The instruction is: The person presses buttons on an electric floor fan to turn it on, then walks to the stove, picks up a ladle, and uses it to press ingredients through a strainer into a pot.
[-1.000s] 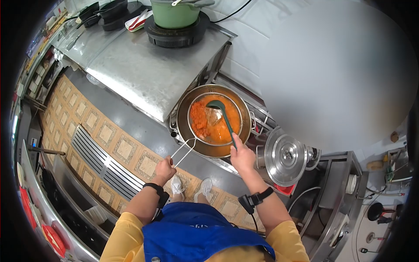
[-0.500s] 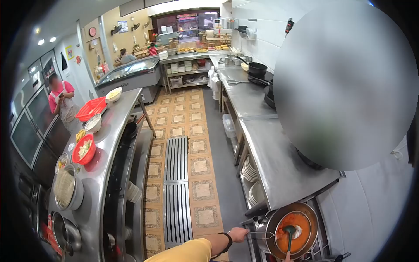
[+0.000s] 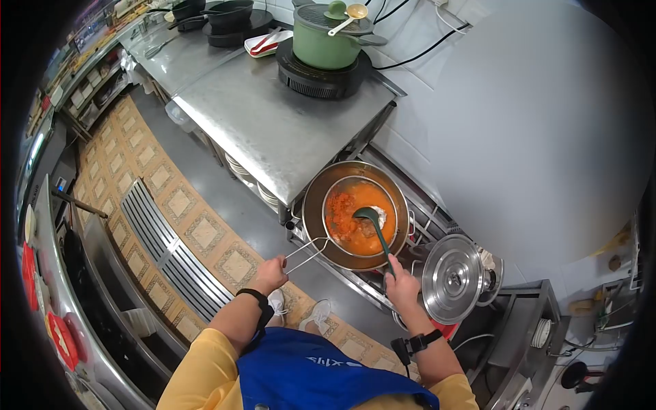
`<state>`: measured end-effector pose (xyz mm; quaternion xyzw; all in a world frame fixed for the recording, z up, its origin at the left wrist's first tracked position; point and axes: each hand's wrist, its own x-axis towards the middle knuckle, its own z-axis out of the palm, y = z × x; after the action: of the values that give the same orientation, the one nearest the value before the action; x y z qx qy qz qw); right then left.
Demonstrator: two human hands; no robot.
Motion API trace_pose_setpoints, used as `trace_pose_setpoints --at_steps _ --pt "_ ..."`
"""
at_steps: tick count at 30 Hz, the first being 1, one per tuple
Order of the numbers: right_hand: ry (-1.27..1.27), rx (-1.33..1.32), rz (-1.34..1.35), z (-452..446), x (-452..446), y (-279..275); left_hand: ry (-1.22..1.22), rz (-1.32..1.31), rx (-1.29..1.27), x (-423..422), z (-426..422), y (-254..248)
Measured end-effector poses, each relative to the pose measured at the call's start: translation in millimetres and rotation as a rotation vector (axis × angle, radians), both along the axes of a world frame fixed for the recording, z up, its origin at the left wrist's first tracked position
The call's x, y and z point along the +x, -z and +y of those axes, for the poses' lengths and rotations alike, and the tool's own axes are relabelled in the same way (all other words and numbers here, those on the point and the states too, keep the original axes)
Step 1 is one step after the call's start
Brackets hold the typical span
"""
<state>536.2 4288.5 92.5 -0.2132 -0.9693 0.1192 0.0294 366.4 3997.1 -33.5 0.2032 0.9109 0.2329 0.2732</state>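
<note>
My left hand [image 3: 271, 275] is closed round the wire handle of a round strainer [image 3: 333, 189]. The strainer sits inside a large metal pot [image 3: 316, 251] of orange liquid, with orange-red bits [image 3: 339, 209] gathered on its left side. In my right hand [image 3: 403, 287] is the handle of a dark green ladle [image 3: 378, 229]. The ladle's bowl rests in the liquid within the strainer, beside a whitish lump [image 3: 381, 217].
A steel lid [image 3: 451, 279] lies to the right of the pot. Behind, a steel counter [image 3: 273, 123] bears a green lidded pot [image 3: 324, 42] on a black burner [image 3: 321, 83]. At the left stands another steel counter [image 3: 75, 301] with red baskets.
The view swung up and left toward the room, then came back down to the pot. The ladle's bowl now lies near a whitish lump. Both hands keep their holds.
</note>
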Motion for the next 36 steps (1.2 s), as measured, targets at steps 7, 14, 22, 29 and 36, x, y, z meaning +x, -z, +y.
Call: trace_pose_setpoints --at_steps 7,14,22,29,36 --pt "0.083 -0.099 -0.224 -30 1 12 -0.011 -0.052 -0.067 3 4 -18" --pt "0.237 -0.293 -0.107 -25 -60 1 -0.065 -0.032 -0.017 5 8 -3" --pt "0.248 -0.484 0.108 -16 -101 51 -0.032 -0.101 -0.111 1 10 -18" --pt "0.167 -0.418 -0.103 -19 -34 10 -0.029 -0.112 -0.096 1 11 -23" --pt "0.132 -0.441 0.0 6 19 0 -0.014 -0.098 -0.105 0 10 -17"
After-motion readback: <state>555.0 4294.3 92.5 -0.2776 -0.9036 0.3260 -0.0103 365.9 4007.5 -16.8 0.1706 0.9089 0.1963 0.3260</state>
